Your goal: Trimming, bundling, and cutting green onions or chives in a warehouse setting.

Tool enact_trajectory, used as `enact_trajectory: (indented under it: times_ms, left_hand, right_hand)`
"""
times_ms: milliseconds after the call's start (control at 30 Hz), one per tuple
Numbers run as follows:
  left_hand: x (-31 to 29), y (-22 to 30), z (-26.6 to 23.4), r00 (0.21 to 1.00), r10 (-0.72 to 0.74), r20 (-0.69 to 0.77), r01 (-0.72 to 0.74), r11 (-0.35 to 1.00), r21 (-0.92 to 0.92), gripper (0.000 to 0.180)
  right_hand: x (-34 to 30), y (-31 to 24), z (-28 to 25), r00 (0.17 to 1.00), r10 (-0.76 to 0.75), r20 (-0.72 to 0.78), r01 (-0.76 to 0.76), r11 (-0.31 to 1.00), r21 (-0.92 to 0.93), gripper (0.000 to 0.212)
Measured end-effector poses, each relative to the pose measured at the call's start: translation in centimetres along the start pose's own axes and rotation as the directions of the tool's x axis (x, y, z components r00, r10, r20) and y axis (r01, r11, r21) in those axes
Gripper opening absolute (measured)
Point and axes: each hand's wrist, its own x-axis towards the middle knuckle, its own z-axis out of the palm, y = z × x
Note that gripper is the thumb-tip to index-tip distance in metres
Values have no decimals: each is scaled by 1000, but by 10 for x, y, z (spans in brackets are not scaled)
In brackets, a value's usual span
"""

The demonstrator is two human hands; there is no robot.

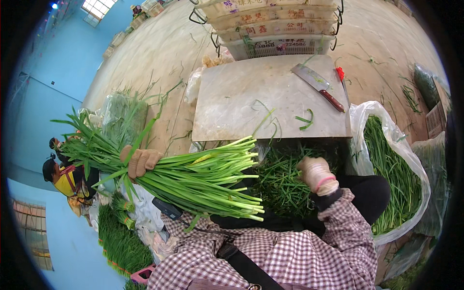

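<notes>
My left hand (141, 162), in a brown knit glove, is wrapped round a thick bunch of garlic chives (208, 176). The pale stem ends point right and the leafy tips spread out to the left. My right hand (315, 173), in a pale glove with a pink band at the wrist, is curled closed above a heap of green chive trimmings (280, 181) between my legs. Whatever its fingers may hold is hidden. Beyond both hands stands a low metal-topped table (251, 96), on which lie a cleaver (316, 84) and a few cut leaf scraps (305, 120).
Stacked white crates (280, 29) stand behind the table. On the right, an open plastic bag (423, 188) holds loose chives (389, 174). Tied bundles (118, 241) lie at the lower left, near a wrapped bundle (123, 116). Another person (72, 186) sits at the far left.
</notes>
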Motion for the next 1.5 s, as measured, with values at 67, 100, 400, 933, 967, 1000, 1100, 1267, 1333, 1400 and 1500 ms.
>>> enact_trajectory:
  times_ms: [67, 100, 400, 933, 967, 1000, 1100, 1267, 1333, 1400, 1500]
  left_hand:
    - [14, -14, 12, 1000, 15, -24, -14, 1000, 22, 19]
    - [22, -23, 20, 999, 19, -38, -18, 999, 41, 14]
    - [41, -52, 26, 982, -182, -59, 185, 981, 64, 16]
    - [22, -36, 46, 950, 238, -202, -220, 970, 107, 18]
    - [21, -34, 47, 950, 233, -206, -214, 970, 111, 18]
    - [24, -32, 47, 966, 190, -175, -171, 978, 121, 18]
    - [13, -21, 43, 949, 228, -217, -216, 973, 78, 27]
    - [15, -18, 44, 943, 155, -295, -136, 987, 82, 51]
    - [15, -18, 43, 936, 184, -300, -162, 982, 99, 53]
    - [17, -22, 37, 971, 197, -136, -190, 979, 69, 16]
    - [21, -28, 38, 963, 233, -137, -232, 973, 20, 15]
  right_hand:
    - [-7, -13, -29, 979, -133, -156, 138, 990, 23, 33]
    - [-4, -36, -51, 916, -225, -332, 282, 950, 134, 33]
    - [20, -88, -38, 815, -479, -326, 574, 743, 344, 22]
    - [-9, 60, 19, 851, 283, 442, -173, 946, -273, 23]
    - [-11, 45, 12, 830, 370, 418, -142, 864, -483, 26]
    - [-13, 36, 9, 974, 135, 184, -86, 965, -250, 26]
    - [-14, -24, -34, 841, -318, -437, 380, 923, 59, 26]
    - [-18, -73, -71, 691, -560, -456, 645, 763, 39, 18]
    - [-18, -72, -55, 753, -481, -449, 631, 722, 284, 15]
    - [-27, -80, -36, 877, -322, -356, 478, 645, 596, 17]
    - [-31, -93, -39, 976, -151, 159, -94, 366, 926, 27]
